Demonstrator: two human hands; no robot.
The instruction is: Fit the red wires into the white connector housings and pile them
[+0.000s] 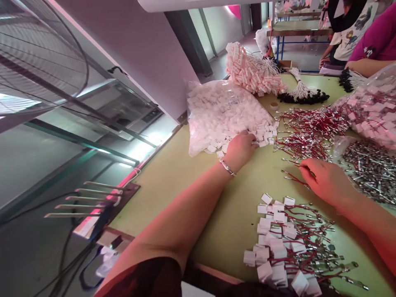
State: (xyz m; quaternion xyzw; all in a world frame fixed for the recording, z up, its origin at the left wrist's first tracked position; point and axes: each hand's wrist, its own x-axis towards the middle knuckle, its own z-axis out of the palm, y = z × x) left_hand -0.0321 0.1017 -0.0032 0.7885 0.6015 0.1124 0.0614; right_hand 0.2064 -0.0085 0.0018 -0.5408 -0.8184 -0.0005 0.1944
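Now right hand (324, 181), red wire (292, 178) lying left-right

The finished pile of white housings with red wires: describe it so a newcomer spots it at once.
On the green table, look at the near edge, below the right hand. The finished pile lies there loose. Unlike the bare red wires farther back, each wire here ends in a white block, and no bag holds it.

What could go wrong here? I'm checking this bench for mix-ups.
The left hand picks at white connectors spilling from an open bag; more could slide out. The right hand pinches a red wire close to the loose wire pile, so strands might snag. Finished pieces lie near the table edge.
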